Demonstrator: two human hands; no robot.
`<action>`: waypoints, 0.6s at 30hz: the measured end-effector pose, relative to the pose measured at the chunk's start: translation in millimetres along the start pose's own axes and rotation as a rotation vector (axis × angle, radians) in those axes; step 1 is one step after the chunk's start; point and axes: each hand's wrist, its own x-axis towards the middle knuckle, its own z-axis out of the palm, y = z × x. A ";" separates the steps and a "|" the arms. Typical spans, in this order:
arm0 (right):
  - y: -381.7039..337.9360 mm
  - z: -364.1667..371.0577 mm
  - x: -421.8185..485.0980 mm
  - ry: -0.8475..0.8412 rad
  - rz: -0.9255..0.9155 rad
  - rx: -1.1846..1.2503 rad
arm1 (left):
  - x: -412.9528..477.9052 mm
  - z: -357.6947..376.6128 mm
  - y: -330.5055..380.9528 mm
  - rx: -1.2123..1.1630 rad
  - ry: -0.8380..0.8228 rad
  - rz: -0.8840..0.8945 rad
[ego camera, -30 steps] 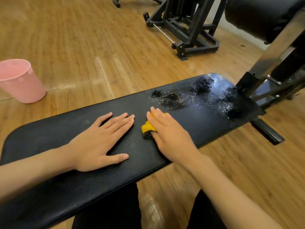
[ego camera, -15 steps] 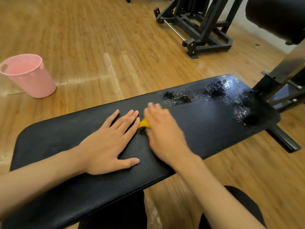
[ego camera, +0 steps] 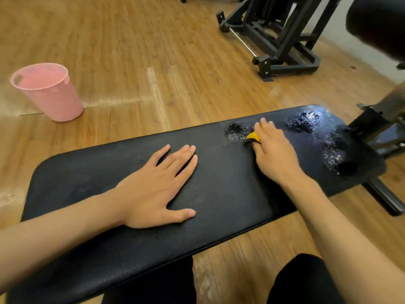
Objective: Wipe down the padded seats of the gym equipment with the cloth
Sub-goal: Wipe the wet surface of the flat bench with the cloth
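A long black seat goes across the view, and both hands of the person are on its top. The left hand lies flat near the middle of the seat, released, with the fingers straight and a little apart and the thumb spread to the side; it holds nothing. The right hand is further to the right and grasps a yellow cloth, which it presses down on the seat. Most of the cloth is hidden under the palm and the fingers, only one folded part shows at the thumb side, and the thumb itself is not visible. The cloth is just beside a wet patch, and more shiny wet patches are on the right end of the seat, beyond the right hand. At this end the seat meets a metal frame. A pink bucket stands upright on the wooden floor at the left, well apart from the seat. A black machine stands on the floor at the back, and a dark pad is in the upper right corner
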 end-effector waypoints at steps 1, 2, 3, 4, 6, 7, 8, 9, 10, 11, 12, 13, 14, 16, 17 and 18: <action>-27.7 5.6 -2.8 0.003 -0.098 0.016 | -0.4 0.3 -0.3 -0.002 0.002 -0.001; -53.5 11.1 -5.8 -0.012 -0.186 0.039 | -0.4 0.0 -0.1 -0.007 0.001 -0.001; -74.2 16.3 -8.6 -0.040 -0.258 0.071 | -0.3 0.3 0.5 -0.015 0.000 -0.003; -87.1 19.6 -10.7 -0.065 -0.312 0.103 | 0.3 0.5 1.1 -0.026 0.000 -0.005; -84.3 17.7 -10.0 -0.099 -0.376 0.170 | 0.3 0.2 1.3 -0.042 -0.006 -0.014; -69.2 13.3 -9.3 -0.127 -0.390 0.177 | 0.1 0.0 1.1 -0.045 -0.010 -0.014; -49.5 6.5 -7.4 -0.155 -0.377 0.167 | 0.2 -0.1 0.8 -0.047 -0.012 -0.011; -23.8 0.8 -3.7 -0.151 -0.336 0.152 | 0.5 -0.4 0.6 -0.047 -0.012 -0.007; 5.6 -5.3 1.9 -0.126 -0.257 0.139 | 0.6 -0.2 0.3 -0.048 -0.010 -0.001; 33.4 -12.9 7.3 -0.112 -0.148 0.120 | 0.7 0.0 0.1 -0.048 -0.008 0.005; 55.9 -18.9 12.9 -0.116 -0.035 0.087 | 0.8 0.3 -0.1 -0.047 -0.005 0.007; 69.7 -21.9 18.2 -0.124 0.061 0.040 | 1.1 0.6 -0.2 -0.044 -0.004 0.007; 72.6 -20.4 23.1 -0.119 0.126 -0.006 | 1.5 1.3 -0.4 -0.042 -0.003 0.008; 42.8 -8.0 28.5 -0.058 0.121 -0.042 | 2.3 1.3 -0.5 -0.038 0.000 0.007; 16.8 1.0 29.0 -0.033 0.058 -0.025 | 2.6 0.9 -0.3 -0.037 0.002 0.006; -13.1 10.3 29.5 -0.021 -0.021 0.013 | 2.7 0.5 -0.3 -0.033 0.002 0.005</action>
